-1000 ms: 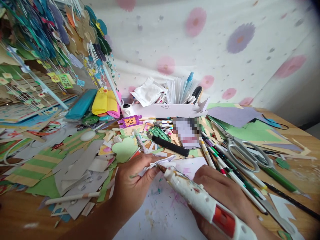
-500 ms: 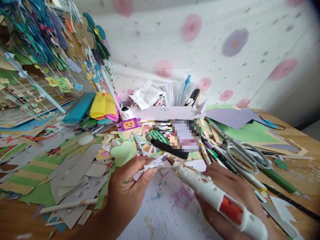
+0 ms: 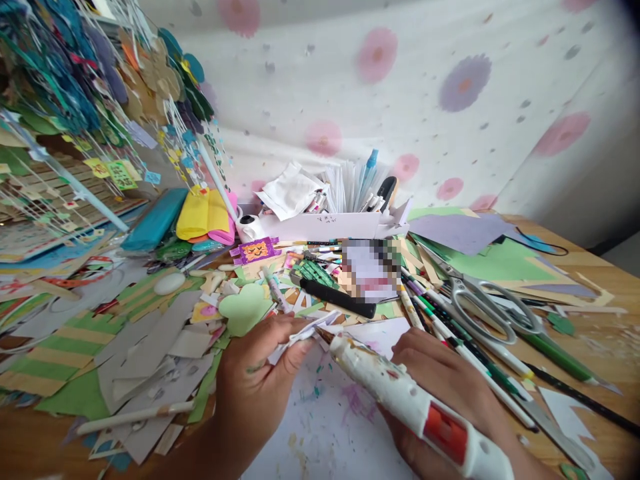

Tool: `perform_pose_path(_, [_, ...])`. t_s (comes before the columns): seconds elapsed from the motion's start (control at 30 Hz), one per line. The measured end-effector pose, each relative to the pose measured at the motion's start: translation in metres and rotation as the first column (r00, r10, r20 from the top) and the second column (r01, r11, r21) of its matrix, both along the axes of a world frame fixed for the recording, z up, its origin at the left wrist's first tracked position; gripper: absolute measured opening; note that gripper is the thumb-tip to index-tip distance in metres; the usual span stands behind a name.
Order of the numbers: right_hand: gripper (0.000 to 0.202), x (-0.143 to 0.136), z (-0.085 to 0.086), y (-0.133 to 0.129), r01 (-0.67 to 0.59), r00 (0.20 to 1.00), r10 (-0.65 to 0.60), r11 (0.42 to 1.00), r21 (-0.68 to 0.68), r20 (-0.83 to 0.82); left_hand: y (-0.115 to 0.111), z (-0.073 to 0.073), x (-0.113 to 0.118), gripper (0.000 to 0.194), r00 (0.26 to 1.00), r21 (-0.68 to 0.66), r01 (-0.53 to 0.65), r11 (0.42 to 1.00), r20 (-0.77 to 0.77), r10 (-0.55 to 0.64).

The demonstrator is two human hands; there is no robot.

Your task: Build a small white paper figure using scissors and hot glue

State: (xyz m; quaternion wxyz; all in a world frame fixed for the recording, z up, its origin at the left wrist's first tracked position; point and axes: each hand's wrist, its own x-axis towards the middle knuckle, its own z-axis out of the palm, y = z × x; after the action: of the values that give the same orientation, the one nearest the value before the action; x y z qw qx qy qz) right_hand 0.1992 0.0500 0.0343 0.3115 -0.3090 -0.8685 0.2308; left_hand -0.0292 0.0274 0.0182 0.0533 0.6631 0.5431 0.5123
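Between thumb and fingers, my left hand (image 3: 260,367) pinches a small folded piece of white paper (image 3: 306,331) above a stained white sheet (image 3: 320,427). My right hand (image 3: 440,387) is wrapped round a white glue gun (image 3: 395,387) with a red part in its body; the gun hides some of the fingers. The gun's brownish tip points left and meets, or nearly meets, the white paper. A black-handled tool (image 3: 337,298) lies just beyond the hands.
Paper scraps (image 3: 160,347) cover the left side. Scissors (image 3: 480,307), pens and a green knife (image 3: 560,357) lie to the right. Behind stands a white box (image 3: 320,227) of supplies. Colourful strung paper ornaments (image 3: 65,67) hang at the upper left.
My right hand has moved the glue gun a little left, its tip now further along the white paper. My left hand holds nearly the same place. The view has shifted slightly.
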Motion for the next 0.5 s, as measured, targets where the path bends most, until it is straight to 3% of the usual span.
perform_pose_path(0.37, [0.021,0.0023,0.0054,0.0078,-0.013,1.0,0.014,0.995,0.101,-0.011,-0.0016,0.0023,-0.0014,0.02,0.999,-0.031,-0.022,0.999,0.024,0.023])
perform_pose_path(0.5, [0.016,0.0035,0.0022,0.0065,0.0,1.0,0.002,0.989,0.149,-0.014,-0.0022,-0.0002,-0.0019,0.012,0.995,-0.075,-0.087,0.993,0.035,0.089])
